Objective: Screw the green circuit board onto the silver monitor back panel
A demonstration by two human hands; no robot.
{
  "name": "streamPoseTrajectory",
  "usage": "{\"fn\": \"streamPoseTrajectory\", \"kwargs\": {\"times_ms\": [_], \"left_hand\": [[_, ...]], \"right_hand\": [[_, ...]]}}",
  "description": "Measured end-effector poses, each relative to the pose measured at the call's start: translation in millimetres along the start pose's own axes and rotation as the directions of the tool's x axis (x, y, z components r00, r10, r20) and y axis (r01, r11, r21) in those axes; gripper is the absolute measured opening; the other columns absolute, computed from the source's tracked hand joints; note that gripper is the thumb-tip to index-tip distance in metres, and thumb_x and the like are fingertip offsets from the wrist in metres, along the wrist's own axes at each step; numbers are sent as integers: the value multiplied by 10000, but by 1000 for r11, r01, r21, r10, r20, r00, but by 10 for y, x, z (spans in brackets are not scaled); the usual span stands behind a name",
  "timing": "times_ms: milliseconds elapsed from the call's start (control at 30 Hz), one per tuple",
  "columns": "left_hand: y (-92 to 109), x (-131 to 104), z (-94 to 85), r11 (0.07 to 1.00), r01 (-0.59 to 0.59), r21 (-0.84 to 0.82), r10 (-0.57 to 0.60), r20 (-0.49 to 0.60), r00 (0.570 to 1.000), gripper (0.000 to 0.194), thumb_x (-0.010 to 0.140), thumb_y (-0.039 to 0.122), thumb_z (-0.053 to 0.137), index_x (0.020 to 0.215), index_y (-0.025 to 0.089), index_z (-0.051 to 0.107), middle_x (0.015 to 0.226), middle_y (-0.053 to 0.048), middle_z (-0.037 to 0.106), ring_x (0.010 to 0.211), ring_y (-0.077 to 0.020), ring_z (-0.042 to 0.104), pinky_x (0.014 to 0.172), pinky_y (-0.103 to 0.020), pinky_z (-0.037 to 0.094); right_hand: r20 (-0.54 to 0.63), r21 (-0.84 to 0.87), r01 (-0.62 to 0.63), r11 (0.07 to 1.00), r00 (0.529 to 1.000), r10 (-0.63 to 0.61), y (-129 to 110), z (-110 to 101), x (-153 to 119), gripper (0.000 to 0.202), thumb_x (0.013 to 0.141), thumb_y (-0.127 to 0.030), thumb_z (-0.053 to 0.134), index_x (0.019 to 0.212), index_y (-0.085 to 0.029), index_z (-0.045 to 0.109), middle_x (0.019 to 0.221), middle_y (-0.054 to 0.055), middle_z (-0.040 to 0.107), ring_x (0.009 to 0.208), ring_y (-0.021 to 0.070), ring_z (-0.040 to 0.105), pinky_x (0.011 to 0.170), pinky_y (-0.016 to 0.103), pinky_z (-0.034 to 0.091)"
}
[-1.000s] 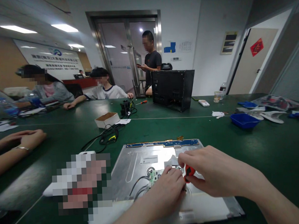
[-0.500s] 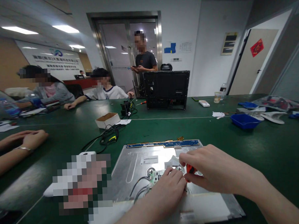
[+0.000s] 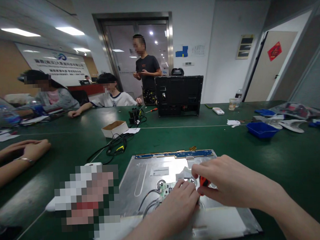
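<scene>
A silver metal display panel (image 3: pixel 131 185) lies flat on the green table, with a blue circuit strip (image 3: pixel 177 155) along its far edge. My right hand (image 3: pixel 226 180) grips an orange-red and black screwdriver handle (image 3: pixel 204 182) above the panel. My left hand (image 3: pixel 181 202) rests low over a small green circuit board (image 3: pixel 165 189), fingers together beside the screwdriver's lower end; whether they pinch anything is hidden. Dark cables (image 3: pixel 150 202) run from the board's left side.
A black monitor housing (image 3: pixel 179 96) stands at the back. Left are an open box (image 3: pixel 114 129), black cables (image 3: pixel 114 147) and another person's hands (image 3: pixel 35 150). A blue tray (image 3: pixel 262 129) sits right. One person stands behind the table; others sit at left.
The standing person in the back has shifted left and turned. Both my hands keep almost the same position, with the screwdriver still in the right one.
</scene>
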State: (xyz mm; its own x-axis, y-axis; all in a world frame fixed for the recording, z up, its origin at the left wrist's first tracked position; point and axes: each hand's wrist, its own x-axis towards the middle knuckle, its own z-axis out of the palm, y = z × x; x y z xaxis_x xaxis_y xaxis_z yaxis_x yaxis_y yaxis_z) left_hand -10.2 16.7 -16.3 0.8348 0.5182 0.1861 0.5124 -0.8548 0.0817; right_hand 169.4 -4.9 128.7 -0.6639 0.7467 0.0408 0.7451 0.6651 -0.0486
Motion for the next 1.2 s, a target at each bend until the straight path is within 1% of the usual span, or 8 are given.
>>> {"fn": "streamPoseTrajectory", "kwargs": {"times_ms": [233,400,500,600,700,867,1033,1200], "left_hand": [[26,1,-30,1000,22,3,-22,-3,1000,96,939,203,541,1016,157,577,1067,-85,632,1022,-260,572,950,-424,406],[38,15,-83,998,33,-49,-32,25,999,119,944,187,539,1054,157,577,1121,-91,620,1082,-260,550,975,-417,393],[38,11,-94,998,24,-63,-23,21,1000,154,948,179,532,1098,160,565,1152,-91,616,1113,-256,541,1000,-417,375],[39,8,-90,998,27,-56,-26,21,999,146,950,188,531,1089,155,563,1141,-93,620,1103,-261,547,1002,-428,370],[42,14,-93,997,43,-67,-41,33,999,111,939,191,549,1043,159,570,1114,-87,624,1070,-255,559,987,-421,380],[34,16,-114,996,43,-80,-41,34,999,153,939,191,552,1091,170,565,1134,-82,621,1086,-252,553,988,-419,380],[20,0,-114,994,32,-102,-28,44,999,190,939,207,554,1124,165,555,1161,-89,618,1101,-261,547,994,-426,377],[28,-1,-105,994,43,-98,-38,58,998,166,935,208,554,1091,151,561,1150,-98,619,1086,-267,553,991,-430,380]], "right_hand": [[-16,44,35,998,999,-34,-13,-20,-21,151,841,-198,618,976,-224,555,887,10,695,727,189,628,565,272,323],[4,17,5,1000,1000,-5,-19,-25,-8,89,848,-259,656,870,-224,577,811,2,696,705,194,635,549,273,301],[3,23,19,1000,1000,-19,-7,-27,-10,22,875,-218,598,863,-223,579,799,1,690,690,180,624,543,272,295],[-20,50,48,998,999,-47,-5,-41,-25,109,846,-169,582,938,-226,566,851,0,693,697,176,615,552,273,301],[-13,46,35,998,999,-34,-11,-49,-32,145,831,-180,609,961,-222,563,873,8,695,715,190,622,555,276,304],[-12,-8,-17,1000,1000,17,5,-11,-6,62,867,-248,629,872,-223,572,785,-1,689,677,186,621,536,274,277],[-27,11,22,1000,999,-22,11,6,-13,110,837,-182,600,934,-219,565,832,7,684,684,178,613,542,280,305],[-27,39,40,998,999,-39,-7,-10,-37,127,837,-179,584,954,-220,556,875,14,683,714,186,613,566,283,331]]}}
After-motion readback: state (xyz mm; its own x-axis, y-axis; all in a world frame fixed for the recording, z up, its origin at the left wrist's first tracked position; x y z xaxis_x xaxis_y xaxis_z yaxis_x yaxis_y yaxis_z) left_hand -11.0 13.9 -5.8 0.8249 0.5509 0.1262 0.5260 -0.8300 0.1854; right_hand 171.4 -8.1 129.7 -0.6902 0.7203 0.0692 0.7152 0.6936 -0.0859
